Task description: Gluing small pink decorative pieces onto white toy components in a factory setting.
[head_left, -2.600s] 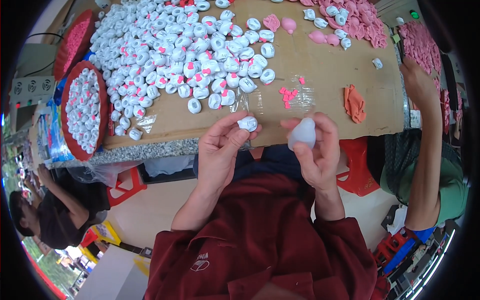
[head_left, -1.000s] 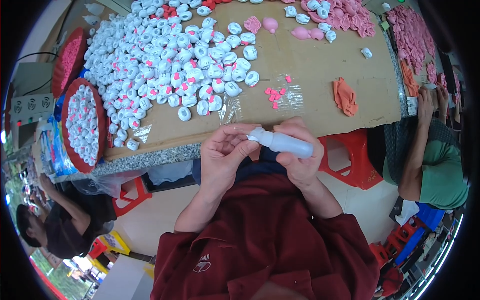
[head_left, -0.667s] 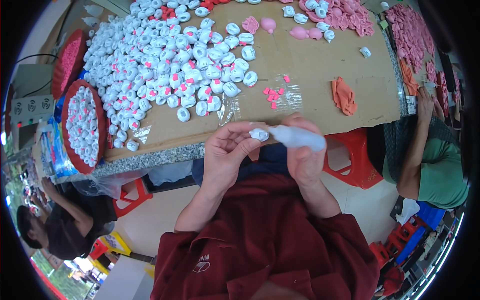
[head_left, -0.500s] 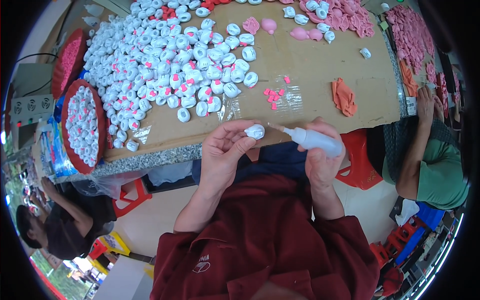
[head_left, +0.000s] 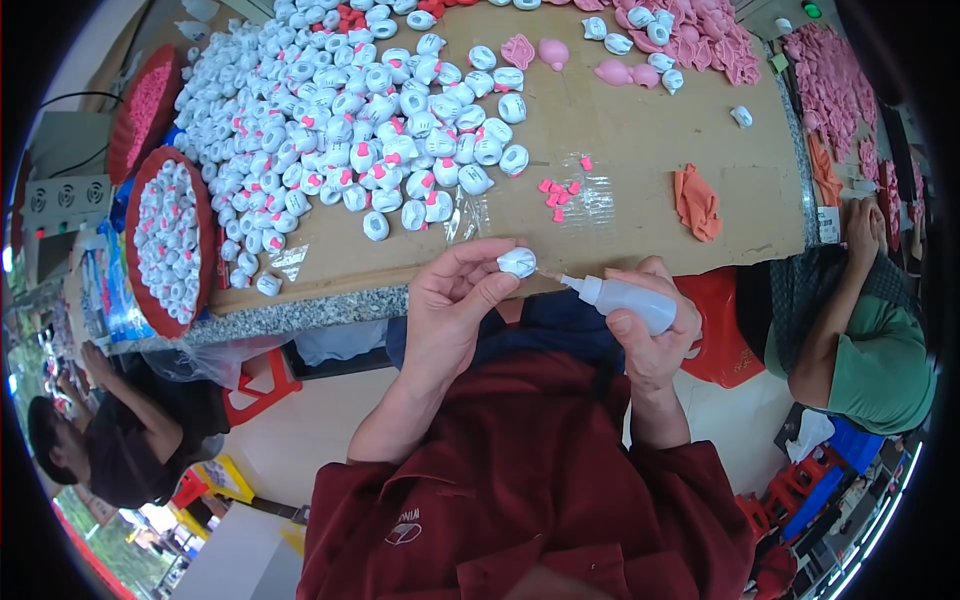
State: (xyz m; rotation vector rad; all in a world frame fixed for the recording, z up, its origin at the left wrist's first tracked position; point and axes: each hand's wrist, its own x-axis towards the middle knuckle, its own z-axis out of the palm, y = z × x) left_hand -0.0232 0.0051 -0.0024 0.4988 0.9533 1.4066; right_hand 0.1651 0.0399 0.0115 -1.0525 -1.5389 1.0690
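My left hand (head_left: 447,315) pinches a small white cat-head piece (head_left: 516,262) between thumb and fingers, just over the table's front edge. A translucent squeeze bottle (head_left: 636,306) with a thin pointed nozzle lies in the closed fingers of my right hand (head_left: 658,335). Its tip points left and is at or very near the white piece; whether it touches I cannot tell. Beyond my hands, several little pink bows (head_left: 557,192) lie loose on the cardboard (head_left: 610,120). A big heap of white pieces (head_left: 330,120), some with pink bows on, spreads over the left side.
At the left stand a red tray (head_left: 211,235) of white pieces and a red tray (head_left: 130,150) of tiny pink parts. An orange cloth (head_left: 696,203) lies to the right, pink parts (head_left: 690,40) behind it. Co-workers sit on both sides; a red stool (head_left: 715,330) is at my right.
The bottle has swung down and its nozzle tip has come to the white piece. My left hand still holds the piece. The whole view has shifted slightly.
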